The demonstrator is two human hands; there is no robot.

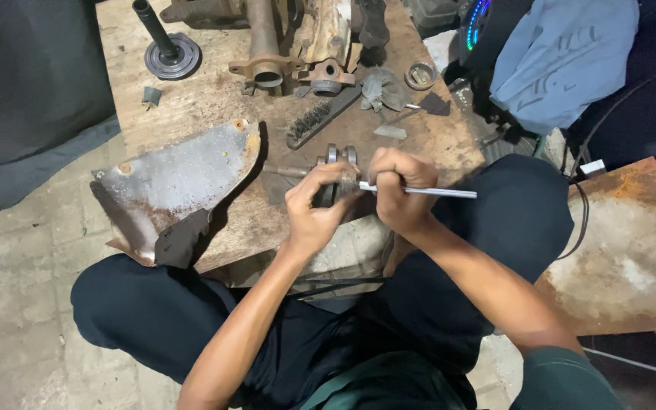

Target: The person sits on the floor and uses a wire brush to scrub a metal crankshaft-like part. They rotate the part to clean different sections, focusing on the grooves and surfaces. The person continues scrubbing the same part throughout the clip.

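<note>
At frame centre, the left hand (314, 215) is gripping a metal part (337, 176). The right hand (398, 188) is clenching a thin rod (434, 193), apparently scraping it; steady pressure is needed.

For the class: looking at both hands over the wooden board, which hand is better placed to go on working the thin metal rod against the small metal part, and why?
Probably the right hand: it already grips the thin metal rod, tip at the small metal part. The left hand is occupied steadying that part over the wooden board.
</note>
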